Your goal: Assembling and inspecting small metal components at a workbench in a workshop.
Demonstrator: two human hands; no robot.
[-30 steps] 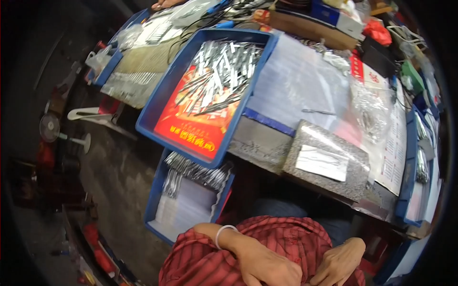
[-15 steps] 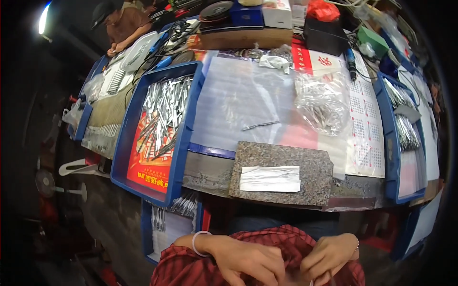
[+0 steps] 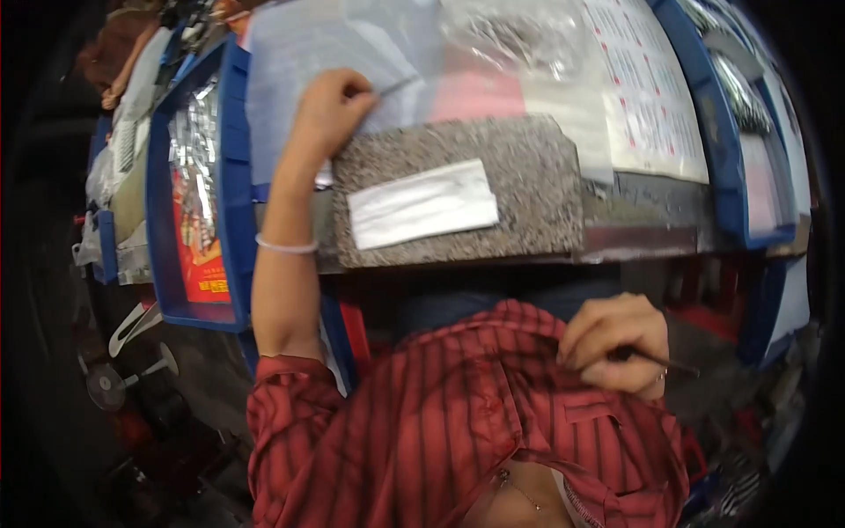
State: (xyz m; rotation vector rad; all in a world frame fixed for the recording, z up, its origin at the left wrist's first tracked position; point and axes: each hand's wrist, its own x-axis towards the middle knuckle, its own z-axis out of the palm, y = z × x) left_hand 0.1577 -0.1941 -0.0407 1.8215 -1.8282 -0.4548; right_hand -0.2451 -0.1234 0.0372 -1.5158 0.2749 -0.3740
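— Doing what with the left hand (image 3: 333,113)?

— Reaching past the left edge of a stone slab (image 3: 535,198). Seemingly pinching the near end of a thin strip (image 3: 400,85), thumb and forefinger together, over a pale film (image 3: 286,75) just beyond the slab.

— And with the right hand (image 3: 616,341)?

— Clasping a thin dark rod (image 3: 666,362) in curled fingers, in front of a red shirt (image 3: 422,405), well apart from the left hand.

— Any advice for handling the strip well?

— Best to grip lightly with the fingertips, to avoid bending such a slim piece. Better to raise than drag, so as not to ruck the film. Wise to hold the rod's free end clear of the shirt.

— Hard to make out?

— Blurred around the left fingertips: impossible to tell whether lifting the strip or only pressing it down. No view of the rod's inner end, behind the right fingers; no telling its purpose. Only part of a clear bag (image 3: 519,40) in view, at the top edge.
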